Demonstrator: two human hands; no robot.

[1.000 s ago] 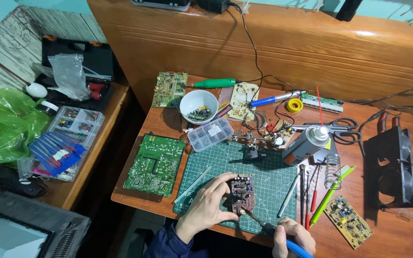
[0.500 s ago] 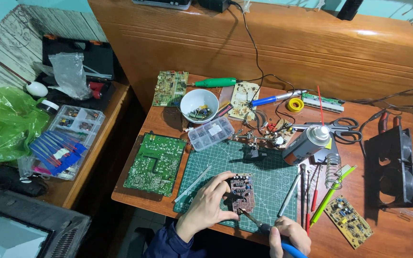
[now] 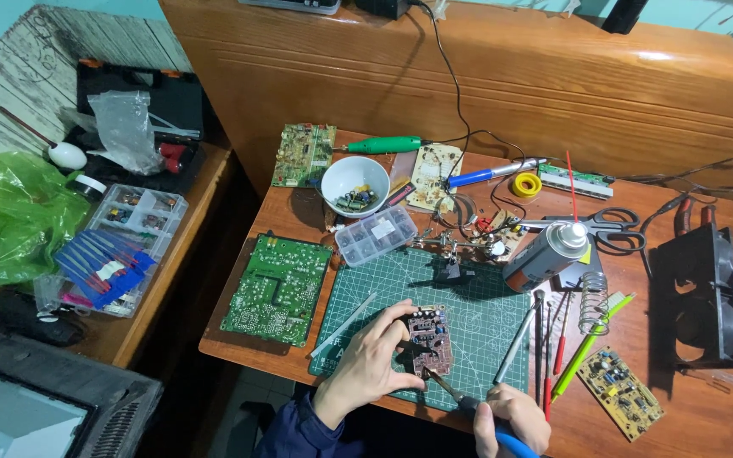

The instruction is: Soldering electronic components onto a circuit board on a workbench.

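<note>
A wooden worktop [image 3: 299, 220] set against a wood-panelled wall carries a green cutting mat [image 3: 477, 314], a large green circuit board [image 3: 277, 288], a white bowl [image 3: 354, 181] of small parts, a spray can [image 3: 546, 254] and scissors [image 3: 608, 227]; a second wooden surface stands to the left. The left hand [image 3: 375, 360] is curled shut around the edge of a small brown circuit board [image 3: 428, 341], tilting it up on the mat. The right hand [image 3: 511, 417] is closed on a blue-handled soldering iron [image 3: 468, 403], whose tip meets the board's lower edge.
</note>
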